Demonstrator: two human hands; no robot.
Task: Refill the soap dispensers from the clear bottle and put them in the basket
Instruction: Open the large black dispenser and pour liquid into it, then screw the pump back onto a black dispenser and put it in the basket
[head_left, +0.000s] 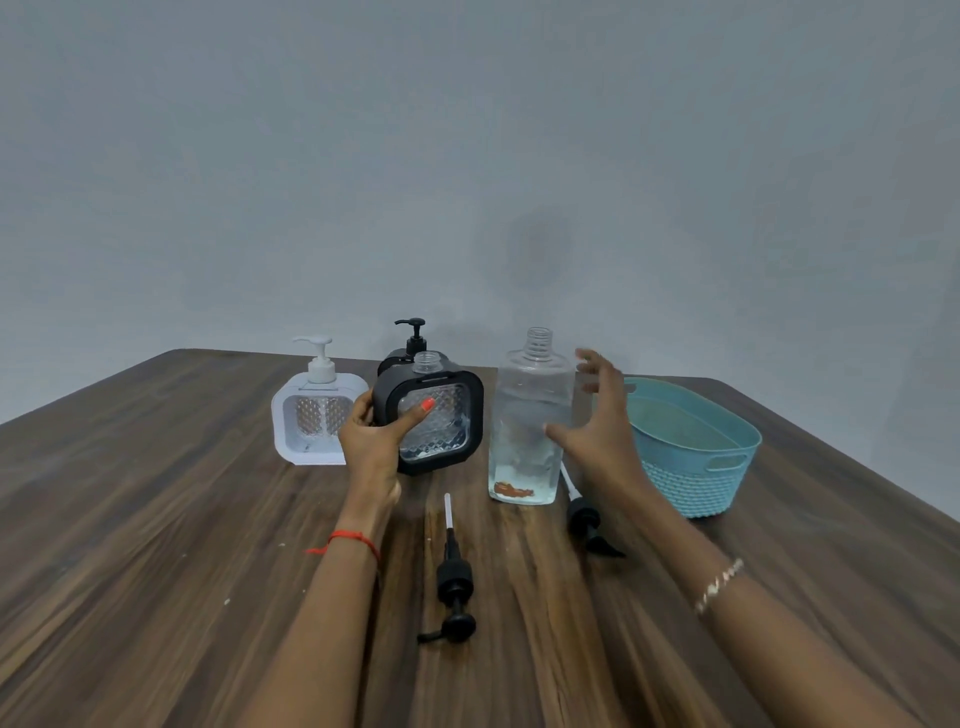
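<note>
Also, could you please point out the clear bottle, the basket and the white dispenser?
clear bottle (524, 395): head view, mid body.
basket (691, 488): head view, front wall.
white dispenser (321, 370): head view, pump neck.

The rear black dispenser (414, 343) is mostly hidden behind the front dispenser (452, 431), the right hand (597, 426) blurred

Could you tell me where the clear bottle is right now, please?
The clear bottle stands upright right of centre in the head view, between the front black dispenser and the blue basket.
</note>
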